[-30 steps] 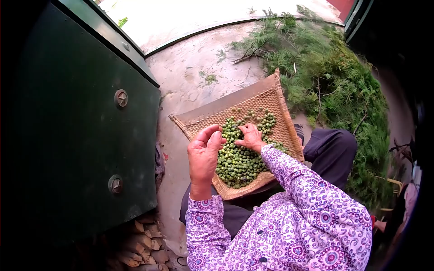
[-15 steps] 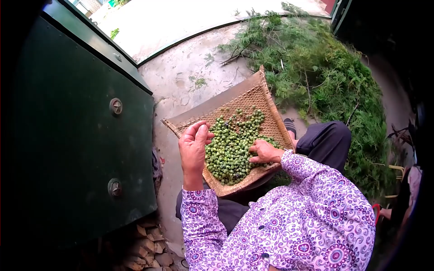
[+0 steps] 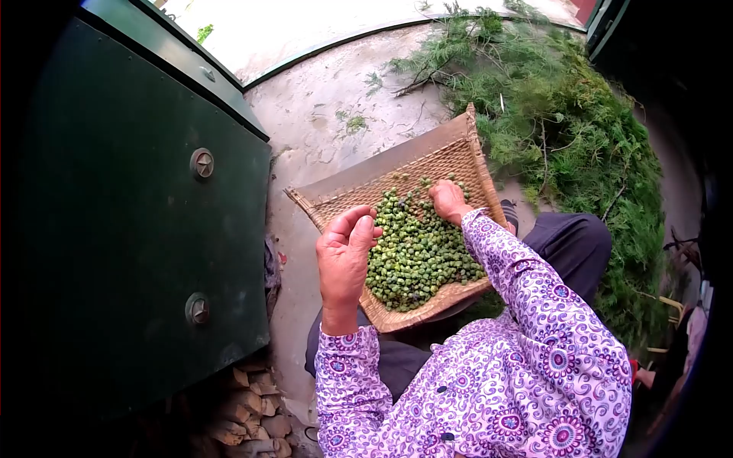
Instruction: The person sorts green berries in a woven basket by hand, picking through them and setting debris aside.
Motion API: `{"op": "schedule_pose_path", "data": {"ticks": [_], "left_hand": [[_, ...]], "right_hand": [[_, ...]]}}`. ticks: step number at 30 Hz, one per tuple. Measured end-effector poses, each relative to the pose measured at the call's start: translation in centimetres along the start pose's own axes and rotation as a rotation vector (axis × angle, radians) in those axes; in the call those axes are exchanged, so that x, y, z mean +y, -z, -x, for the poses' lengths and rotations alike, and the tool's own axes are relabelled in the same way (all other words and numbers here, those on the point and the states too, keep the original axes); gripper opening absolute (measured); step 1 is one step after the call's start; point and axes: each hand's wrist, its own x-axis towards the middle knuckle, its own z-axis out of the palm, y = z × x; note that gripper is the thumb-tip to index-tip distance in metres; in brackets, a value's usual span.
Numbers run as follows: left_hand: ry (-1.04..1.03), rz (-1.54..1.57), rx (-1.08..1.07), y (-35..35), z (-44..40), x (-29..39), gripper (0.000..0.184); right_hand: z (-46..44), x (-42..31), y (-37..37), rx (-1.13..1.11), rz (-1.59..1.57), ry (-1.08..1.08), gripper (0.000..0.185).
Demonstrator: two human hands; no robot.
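A woven basket tray [image 3: 469,153] lies tilted over my lap, holding a heap of small round green fruits [image 3: 416,256]. Above its left side, my left hand [image 3: 347,248] is raised with the fingers curled toward the thumb; whatever they may hold is hidden. My right hand [image 3: 449,200] reaches to the upper right edge of the heap, its fingers bent down and pressed together among the fruits. What lies under those fingertips cannot be made out.
Cut green branches [image 3: 573,130] cover the floor at the right. A dark green door [image 3: 145,221] with star-shaped studs stands at the left, and split firewood [image 3: 248,408] is piled below it. My bent knee [image 3: 573,244] is beside the tray.
My right hand has moved from the right part of the heap up to its upper right edge. My left hand keeps its curled pose over the tray's left side. The view has shifted slightly.
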Motion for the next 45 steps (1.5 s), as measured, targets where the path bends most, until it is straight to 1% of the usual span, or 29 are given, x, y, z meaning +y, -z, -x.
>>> {"op": "schedule_pose_path", "data": {"ticks": [1,3,7,9,10,11,13,14,16,17,19,20,21,24,25,27,29,31,33,34,35,37,38,39,41,42,45], "left_hand": [[0.008,0.003,-0.004,0.0,0.1,0.0,0.023],[0.017,0.004,0.003,0.0,0.1,0.0,0.023],[0.004,-0.009,-0.009,0.1,0.1,-0.2,0.022],[-0.003,-0.028,0.000,0.0,0.2,-0.3,0.022],[-0.008,-0.023,-0.005,0.0,0.2,-0.3,0.022],[-0.001,-0.041,-0.008,0.0,0.2,-0.4,0.022],[-0.003,-0.054,-0.016,-0.2,0.2,-0.7,0.022],[-0.002,-0.060,-0.025,-0.3,0.1,-0.9,0.022],[-0.005,-0.090,-0.037,-0.4,-0.1,-1.4,0.023],[-0.005,-0.086,-0.038,-0.6,-0.1,-1.5,0.023],[-0.008,-0.110,-0.070,-0.7,-0.1,-1.9,0.023],[-0.001,-0.103,-0.065,-0.8,-0.1,-2.1,0.023],[-0.010,-0.116,-0.063,-0.8,-0.1,-2.3,0.024],[0.003,-0.099,-0.072,-1.0,0.2,-1.9,0.024],[-0.004,-0.099,-0.079,-0.9,0.2,-1.9,0.024],[-0.011,-0.101,-0.081,-0.8,0.3,-1.7,0.023],[-0.001,-0.090,-0.070,-0.6,0.3,-1.4,0.022],[0.006,-0.081,-0.057,-0.3,0.3,-1.3,0.022],[-0.018,-0.072,-0.048,-0.1,0.6,-1.2,0.021],[-0.011,-0.046,-0.059,0.0,0.7,-0.9,0.021],[-0.001,-0.045,-0.043,0.2,0.8,-0.9,0.021],[-0.024,-0.001,-0.038,0.6,0.7,-0.8,0.021],[0.000,0.004,-0.024,0.9,0.6,-0.8,0.022],[0.002,0.001,-0.017,1.0,0.6,-0.7,0.022],[-0.019,0.023,-0.020,1.2,0.5,-0.7,0.023],[-0.027,0.018,-0.015,1.3,0.5,-0.8,0.022],[-0.021,0.015,-0.020,1.1,0.5,-1.0,0.022]], "right_hand": [[0.0,0.0,-0.2,-0.051,0.065,-0.034,0.019],[0.4,0.1,-1.2,0.019,0.156,-0.036,0.016],[1.4,0.7,-0.7,0.034,0.108,-0.045,0.012],[1.9,2.0,-0.5,-0.168,-0.190,-0.236,0.012],[2.7,2.1,0.3,-0.150,-0.208,-0.239,0.014],[3.4,3.2,0.0,-0.022,-0.267,-0.105,0.015],[4.7,3.9,0.9,-0.088,-0.372,-0.207,0.014],[4.9,4.1,1.3,-0.081,-0.368,-0.207,0.014],[5.5,4.3,2.1,-0.094,-0.478,-0.341,0.015],[5.7,4.2,2.8,-0.117,-0.501,-0.367,0.015],[6.1,5.0,3.0,-0.182,-0.660,-0.434,0.014],[6.4,5.2,3.3,-0.186,-0.643,-0.420,0.016],[6.7,5.4,3.8,-0.179,-0.563,-0.400,0.016],[7.1,4.4,4.6,-0.184,-0.544,-0.417,0.015],[7.0,4.2,4.4,-0.189,-0.506,-0.389,0.015],[6.9,4.0,3.7,-0.196,-0.467,-0.356,0.015],[6.3,4.2,1.9,-0.150,-0.373,-0.270,0.015],[5.4,3.7,1.2,-0.163,-0.363,-0.276,0.019],[4.6,2.4,1.1,-0.045,-0.335,-0.178,0.020],[3.9,1.7,1.3,-0.083,-0.351,-0.196,0.021],[3.1,1.9,0.4,-0.078,-0.363,-0.162,0.022],[2.0,1.0,-0.3,-0.053,-0.214,-0.126,0.024],[1.8,0.5,-0.5,-0.066,-0.172,-0.173,0.025],[1.5,0.0,-0.5,-0.071,-0.175,-0.168,0.025],[1.0,-1.7,0.2,-0.128,-0.038,-0.328,0.020],[0.9,-1.0,-1.1,-0.077,-0.051,-0.289,0.018],[0.7,-0.7,-1.7,-0.088,-0.024,-0.288,0.017]]}}
